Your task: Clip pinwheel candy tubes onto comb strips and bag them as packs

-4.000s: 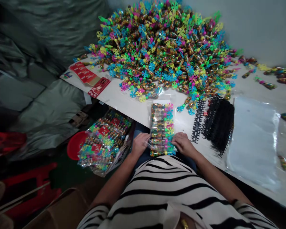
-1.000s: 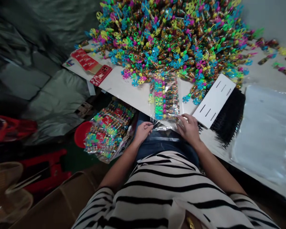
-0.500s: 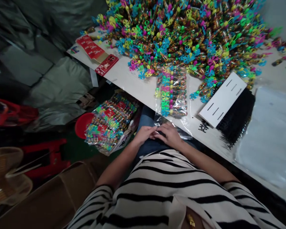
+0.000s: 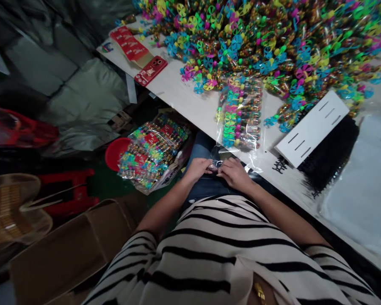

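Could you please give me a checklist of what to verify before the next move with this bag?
1. The left hand pinches the open end of the clear bag: ok.
2. The right hand pinches the same end: ok.
3. The toys lie in rows inside the bag: ok.
4. The bag lies wholly on the table: not ok, its open end overhangs the edge.
5. The open end is closed: cannot tell.

Probably a small packing workshop: heaped pinwheel candy toys [image 4: 273, 38], stacked clear bags [image 4: 358, 186], cartons [image 4: 66, 250].
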### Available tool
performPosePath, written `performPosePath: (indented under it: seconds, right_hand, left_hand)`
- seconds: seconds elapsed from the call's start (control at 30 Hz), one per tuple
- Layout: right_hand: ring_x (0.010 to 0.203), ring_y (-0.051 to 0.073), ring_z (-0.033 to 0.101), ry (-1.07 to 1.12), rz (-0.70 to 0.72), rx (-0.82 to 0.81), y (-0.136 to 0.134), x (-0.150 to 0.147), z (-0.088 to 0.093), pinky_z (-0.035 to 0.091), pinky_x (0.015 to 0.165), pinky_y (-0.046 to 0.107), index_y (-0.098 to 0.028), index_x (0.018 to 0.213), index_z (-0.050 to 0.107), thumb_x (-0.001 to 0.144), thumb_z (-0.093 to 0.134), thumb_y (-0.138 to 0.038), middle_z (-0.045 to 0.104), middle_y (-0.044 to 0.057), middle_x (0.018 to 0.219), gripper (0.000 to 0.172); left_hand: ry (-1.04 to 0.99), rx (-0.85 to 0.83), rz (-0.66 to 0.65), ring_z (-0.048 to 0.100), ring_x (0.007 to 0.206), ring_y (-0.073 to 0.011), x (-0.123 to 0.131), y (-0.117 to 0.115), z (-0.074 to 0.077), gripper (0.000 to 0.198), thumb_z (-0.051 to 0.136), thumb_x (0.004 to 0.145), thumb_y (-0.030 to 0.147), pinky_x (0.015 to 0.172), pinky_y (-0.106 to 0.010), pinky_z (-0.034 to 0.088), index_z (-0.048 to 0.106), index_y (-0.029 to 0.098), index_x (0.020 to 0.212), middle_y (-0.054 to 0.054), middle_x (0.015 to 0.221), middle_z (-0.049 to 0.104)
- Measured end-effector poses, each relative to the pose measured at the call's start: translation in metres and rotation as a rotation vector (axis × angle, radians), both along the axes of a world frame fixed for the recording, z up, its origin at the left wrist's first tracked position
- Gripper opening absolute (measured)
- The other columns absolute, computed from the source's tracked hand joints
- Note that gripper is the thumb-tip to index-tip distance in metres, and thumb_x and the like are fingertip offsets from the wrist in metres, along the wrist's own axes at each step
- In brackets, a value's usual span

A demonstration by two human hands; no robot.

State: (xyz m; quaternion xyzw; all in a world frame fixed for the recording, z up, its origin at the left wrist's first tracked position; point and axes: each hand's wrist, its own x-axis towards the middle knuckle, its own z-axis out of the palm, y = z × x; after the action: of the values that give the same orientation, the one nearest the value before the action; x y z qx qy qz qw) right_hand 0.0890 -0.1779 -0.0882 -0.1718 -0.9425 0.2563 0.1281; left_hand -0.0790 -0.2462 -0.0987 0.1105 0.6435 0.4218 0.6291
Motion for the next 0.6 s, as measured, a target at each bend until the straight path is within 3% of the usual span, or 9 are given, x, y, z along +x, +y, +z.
performPosePath:
  seconds: [0.2, 0.43, 0.53, 0.6]
  right_hand:
    - [0.081, 0.019, 0.055, 0.138, -0.186, -0.146, -0.002, -0.001, 0.004, 0.040, 0.079, 0.033, -0.019, 0.087, 0.066, 0.088, 0.061, -0.041, 0.065, 0.006, 0.085, 0.023]
    - [0.085, 0.023, 0.048, -0.064, -0.104, 0.016, -0.011, -0.034, -0.002, 0.039, 0.077, 0.038, -0.018, 0.085, 0.068, 0.092, 0.047, -0.021, 0.062, 0.010, 0.085, 0.022]
    - [0.084, 0.022, 0.048, -0.110, -0.029, -0.034, -0.008, -0.014, 0.013, 0.038, 0.076, 0.038, -0.019, 0.080, 0.065, 0.094, 0.046, -0.026, 0.060, 0.008, 0.081, 0.025]
    - [0.081, 0.021, 0.051, -0.131, 0.038, -0.157, -0.009, 0.026, 0.023, 0.040, 0.074, 0.037, -0.020, 0.076, 0.062, 0.095, 0.043, -0.032, 0.060, 0.007, 0.078, 0.030]
  left_hand:
    - [0.043, 0.036, -0.052, 0.057, 0.051, -0.0086, -0.004, -0.003, 0.003, 0.023, 0.067, 0.073, 0.026, 0.054, -0.019, 0.048, 0.066, 0.010, 0.057, -0.002, 0.056, 0.065]
    - [0.103, 0.061, -0.016, 0.049, 0.044, -0.0072, 0.004, -0.002, -0.001, 0.029, 0.065, 0.070, 0.026, 0.047, -0.018, 0.042, 0.056, 0.013, 0.046, 0.002, 0.044, 0.054]
    - [0.153, 0.086, -0.033, 0.050, 0.045, -0.0075, 0.004, 0.001, -0.001, 0.029, 0.064, 0.072, 0.028, 0.049, -0.019, 0.043, 0.059, 0.013, 0.048, -0.001, 0.047, 0.060]
    - [0.155, 0.100, -0.009, 0.055, 0.049, -0.0089, -0.001, 0.003, -0.001, 0.028, 0.061, 0.075, 0.030, 0.054, -0.020, 0.047, 0.064, 0.012, 0.053, -0.004, 0.056, 0.067]
